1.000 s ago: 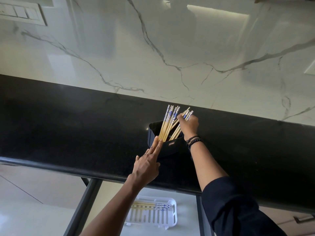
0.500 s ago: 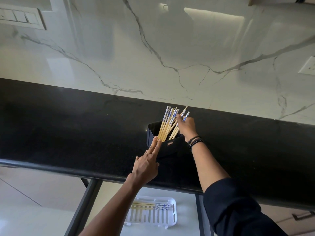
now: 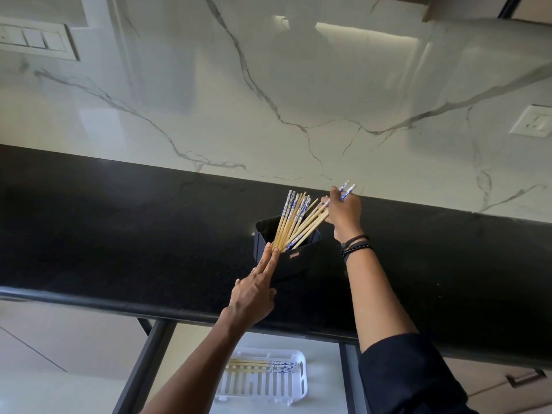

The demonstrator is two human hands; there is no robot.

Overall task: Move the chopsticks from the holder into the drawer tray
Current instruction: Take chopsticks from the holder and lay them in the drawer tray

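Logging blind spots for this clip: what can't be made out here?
Head view:
- Lower ends of the chopsticks: hidden inside the holder.
- How many the right hand grips: fingers cover them.
- The label on the holder: too small to read.
- Left edge of the tray: partly behind the left arm.
- The drawer: cut off by the bottom edge.

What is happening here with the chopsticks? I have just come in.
A person is emptying a black holder that stands on the dark counter. The right hand grips a few chopsticks, tilted to the right, with their lower ends in the holder. The left hand touches the holder's near side with straight fingers. More chopsticks stand in the holder. Below, in the open drawer, a white tray already holds some.
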